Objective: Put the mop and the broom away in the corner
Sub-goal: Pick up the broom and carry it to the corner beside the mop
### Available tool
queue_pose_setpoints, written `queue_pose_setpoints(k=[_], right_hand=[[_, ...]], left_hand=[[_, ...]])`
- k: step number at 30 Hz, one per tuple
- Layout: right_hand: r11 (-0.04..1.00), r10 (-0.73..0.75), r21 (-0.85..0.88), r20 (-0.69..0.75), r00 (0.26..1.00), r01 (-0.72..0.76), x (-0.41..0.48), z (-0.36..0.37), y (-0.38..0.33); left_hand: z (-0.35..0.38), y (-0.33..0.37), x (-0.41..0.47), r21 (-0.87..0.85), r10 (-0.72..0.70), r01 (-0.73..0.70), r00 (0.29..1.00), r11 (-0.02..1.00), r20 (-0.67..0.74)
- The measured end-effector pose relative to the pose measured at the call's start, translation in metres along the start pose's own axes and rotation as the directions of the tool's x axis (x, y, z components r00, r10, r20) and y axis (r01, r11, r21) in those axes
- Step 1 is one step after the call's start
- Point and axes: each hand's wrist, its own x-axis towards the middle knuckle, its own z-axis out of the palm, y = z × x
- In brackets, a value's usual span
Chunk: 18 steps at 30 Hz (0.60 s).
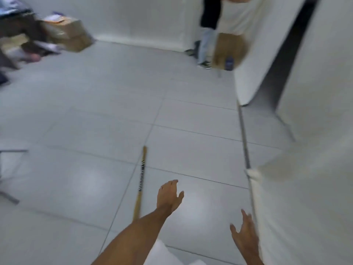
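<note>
A wooden handle point(141, 180) with a black-and-white striped wrap lies on the pale tiled floor, its near end hidden behind my left forearm. A thin grey metal pole point(244, 142) runs along the foot of the white wall on the right; its ends are not clear in the blur. My left hand point(170, 195) hovers open just right of the wooden handle, not touching it. Low at the right, my right hand point(243, 234) has its fingers spread, close beside the grey pole and holding nothing. No mop head or broom head is clearly visible.
A person's legs point(205, 46) stand at the far wall beside a blurred brown shape point(229, 50). Cardboard boxes point(66, 33) and clutter fill the far left. A grey metal frame point(11, 151) stands at the left edge. White wall panels point(315, 188) close off the right.
</note>
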Motion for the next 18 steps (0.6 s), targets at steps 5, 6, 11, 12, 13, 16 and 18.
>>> queue_pose_setpoints(k=[5,6,11,12,13,16,18], right_hand=[[0.826,-0.445,-0.292,0.187,0.876,0.482,0.054,0.069,-0.159],[0.764,-0.517,-0.302,0.241,0.821,0.57,0.063,0.082,-0.195],[0.444,-0.695,-0.288,0.487,0.529,0.849,0.108,0.157,-0.344],[0.371,-0.703,-0.274,0.541,0.461,0.887,0.121,0.177,-0.369],[0.297,-0.701,-0.262,0.594,0.396,0.918,0.133,0.197,-0.393],[0.085,-0.646,-0.208,0.733,0.213,0.974,0.166,0.258,-0.453],[-0.014,-0.59,-0.159,0.798,0.12,0.987,0.185,0.292,-0.485]], left_hand=[[-0.051,-0.107,0.023,-0.028,-0.279,0.278,0.953,0.96,-0.118],[-0.059,-0.123,0.026,-0.048,-0.326,0.322,0.936,0.945,-0.133],[-0.078,-0.188,0.052,-0.179,-0.566,0.54,0.809,0.823,-0.16],[-0.077,-0.201,0.06,-0.205,-0.617,0.586,0.772,0.784,-0.152],[-0.076,-0.212,0.068,-0.233,-0.664,0.627,0.734,0.743,-0.142],[-0.069,-0.241,0.091,-0.303,-0.788,0.733,0.603,0.608,-0.124],[-0.061,-0.253,0.104,-0.367,-0.857,0.782,0.505,0.503,-0.1]])
